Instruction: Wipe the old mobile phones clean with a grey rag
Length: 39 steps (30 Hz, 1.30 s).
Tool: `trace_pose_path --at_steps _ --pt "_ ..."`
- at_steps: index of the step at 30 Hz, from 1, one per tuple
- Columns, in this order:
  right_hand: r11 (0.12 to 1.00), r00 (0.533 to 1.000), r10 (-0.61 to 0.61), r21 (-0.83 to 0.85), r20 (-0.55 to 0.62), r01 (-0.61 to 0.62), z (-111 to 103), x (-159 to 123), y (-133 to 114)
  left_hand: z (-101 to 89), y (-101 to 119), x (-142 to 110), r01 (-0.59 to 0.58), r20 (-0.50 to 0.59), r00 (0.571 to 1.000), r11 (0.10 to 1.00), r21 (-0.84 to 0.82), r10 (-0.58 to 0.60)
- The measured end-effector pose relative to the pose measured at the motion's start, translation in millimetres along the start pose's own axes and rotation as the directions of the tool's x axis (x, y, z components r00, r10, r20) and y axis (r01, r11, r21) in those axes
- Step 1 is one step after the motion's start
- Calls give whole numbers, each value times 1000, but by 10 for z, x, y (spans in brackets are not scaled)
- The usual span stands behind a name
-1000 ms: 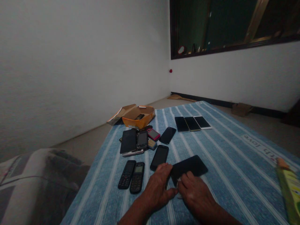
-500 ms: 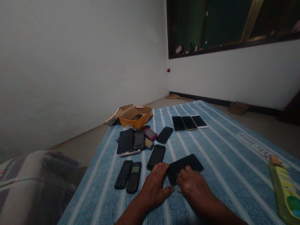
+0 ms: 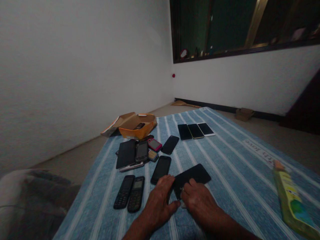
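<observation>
A large black smartphone lies aslant on the striped cloth in front of me. My left hand grips its left end, fingertips at the upper corner and thumb near the lower one. My right hand is closed and pressed against the phone's lower edge. A sliver of something pale shows beneath its fingers, but most of it is hidden. Just beyond my left hand rests another dark smartphone. To the left, two black keypad phones lie side by side.
An orange cardboard box with its lid up holds a phone. Before it is a pile of phones; a single black phone lies beside it. Three smartphones form a row farther back. A yellow-green bottle lies at right.
The whole view has shifted slightly, so things appear a little farther left. My hands stay at the same black smartphone, with the right hand moved only slightly along its lower edge.
</observation>
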State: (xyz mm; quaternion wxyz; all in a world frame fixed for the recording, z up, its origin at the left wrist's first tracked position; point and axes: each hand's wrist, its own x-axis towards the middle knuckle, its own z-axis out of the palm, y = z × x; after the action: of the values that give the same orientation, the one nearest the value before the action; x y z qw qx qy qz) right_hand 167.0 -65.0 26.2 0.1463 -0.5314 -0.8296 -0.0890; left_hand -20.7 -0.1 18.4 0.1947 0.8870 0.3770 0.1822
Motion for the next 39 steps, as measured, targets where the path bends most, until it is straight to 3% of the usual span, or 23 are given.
trace_pose_path --at_steps 4,11,19,26,33,39 --pt "1000 998 -28 -2 50 28 -43 57 -5 59 -112 5 -36 -81 996 996 77 42" --pt "1000 999 20 18 -50 -19 -100 29 -8 114 -219 7 -133 -196 968 982 133 158" --pt "996 999 10 -89 38 -6 -53 64 -60 100 -220 11 -159 -202 961 975 156 189" --pt "991 996 -90 -99 15 91 -41 113 -127 48 -179 36 -153 -168 970 977 147 177" --pt "997 997 55 -64 62 -51 -26 33 -31 128 -225 11 -126 -178 973 985 117 146" --pt "999 995 6 -32 100 -3 -35 57 -112 72 -190 19 -141 -161 975 984 106 157"
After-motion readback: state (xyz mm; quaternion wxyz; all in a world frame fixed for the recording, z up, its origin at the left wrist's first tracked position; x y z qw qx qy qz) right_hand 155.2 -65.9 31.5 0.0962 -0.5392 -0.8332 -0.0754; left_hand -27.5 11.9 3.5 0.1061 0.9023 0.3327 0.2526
